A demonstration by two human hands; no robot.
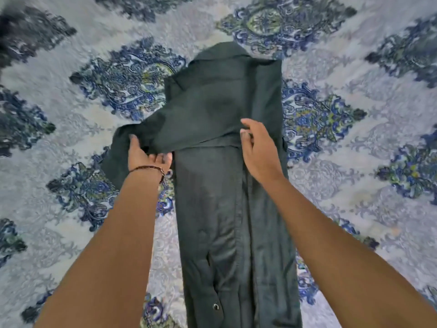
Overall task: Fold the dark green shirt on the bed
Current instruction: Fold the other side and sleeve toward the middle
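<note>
**Shirt fold: sides in, left sleeve underway**

The dark green cotton shirt (227, 185) lies lengthwise on the bed (354, 162) w/ blue-and-grey paisley cover, collar at far end. Body already narrowed to a long strip, so side folds look done. Left hand (147, 157) pinches the sleeve cloth; right hand (256, 147) grips the cloth edge mid-shirt, fingers curled. Left to do, prob.: lay sleeve flat, fold bottom up. Count: 1 shirt, 2 hands, 1 thin wrist band (147, 168).
</note>
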